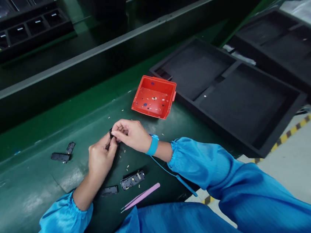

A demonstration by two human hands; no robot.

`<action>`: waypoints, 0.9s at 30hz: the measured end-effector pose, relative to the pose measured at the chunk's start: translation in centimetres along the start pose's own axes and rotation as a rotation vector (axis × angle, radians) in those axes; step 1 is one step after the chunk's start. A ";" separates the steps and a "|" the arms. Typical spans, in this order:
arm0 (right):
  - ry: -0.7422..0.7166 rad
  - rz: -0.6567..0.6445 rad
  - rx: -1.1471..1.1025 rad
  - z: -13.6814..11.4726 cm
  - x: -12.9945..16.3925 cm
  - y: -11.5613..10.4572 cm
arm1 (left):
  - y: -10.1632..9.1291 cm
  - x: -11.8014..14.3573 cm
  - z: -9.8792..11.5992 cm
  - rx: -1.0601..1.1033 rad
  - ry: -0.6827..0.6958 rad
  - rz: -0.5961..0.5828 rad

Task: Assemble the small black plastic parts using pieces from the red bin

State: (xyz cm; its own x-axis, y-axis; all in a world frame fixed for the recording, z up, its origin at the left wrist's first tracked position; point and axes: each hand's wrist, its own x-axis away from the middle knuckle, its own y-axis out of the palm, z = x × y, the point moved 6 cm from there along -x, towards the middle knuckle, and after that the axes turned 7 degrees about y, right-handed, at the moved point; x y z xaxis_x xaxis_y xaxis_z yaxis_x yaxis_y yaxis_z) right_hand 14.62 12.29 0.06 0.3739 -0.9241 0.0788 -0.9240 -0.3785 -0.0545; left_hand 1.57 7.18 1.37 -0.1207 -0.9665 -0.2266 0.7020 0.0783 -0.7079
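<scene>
Between my two hands is a small black part (111,133), mostly covered by the fingers, so its exact kind is hidden. My left hand (101,155) grips it from below with thumb and fingers. From the right, my right hand (131,134) pinches at its upper end; a blue strap (153,145) circles that wrist. Left of the hands lie black electronic part pieces (61,156). Nearer my body are a black module with small metal contacts (132,179) and another black piece (109,190). Pink tweezers (141,197) rest beside them.
A red bin (154,98) with small scraps inside stands beyond my hands. Large black compartment trays (237,99) are at the right. Tiny pale bits are scattered on the green mat (35,178). A grey rail (104,50) crosses behind, with a black tray of devices (28,31) past it.
</scene>
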 end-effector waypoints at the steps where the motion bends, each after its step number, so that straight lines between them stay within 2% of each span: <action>1: 0.002 0.006 -0.008 0.1 0.0 0.0 | 0.0 0.0 0.1 -0.019 0.008 0.005; 5: 0.002 0.054 -0.005 0.3 -0.1 0.0 | -0.1 0.1 0.3 -0.081 0.029 0.042; 7: 0.001 0.082 -0.003 0.4 -0.1 0.0 | 0.0 0.0 0.1 -0.047 -0.005 0.043; 12: 0.007 0.108 -0.097 0.8 -0.3 0.1 | 0.8 -0.4 -1.3 0.376 -0.259 -0.007; 14: -0.007 0.108 -0.089 0.7 -0.3 0.1 | 0.9 -0.4 -1.4 0.448 -0.311 -0.005; 22: -0.016 0.095 -0.044 0.4 -0.4 0.0 | 0.7 -0.4 -0.8 0.327 -0.239 -0.024; 27: 0.010 0.037 -0.093 0.8 -0.4 0.2 | 0.7 -0.5 -0.6 0.343 -0.245 -0.033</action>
State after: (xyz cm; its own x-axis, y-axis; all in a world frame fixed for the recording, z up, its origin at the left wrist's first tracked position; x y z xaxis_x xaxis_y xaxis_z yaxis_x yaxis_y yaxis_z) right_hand 14.28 12.56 -0.81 0.3385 -0.9368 0.0888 -0.9410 -0.3367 0.0354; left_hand 1.69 7.83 0.64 -0.0060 -0.9999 -0.0128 0.8984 0.0002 -0.4392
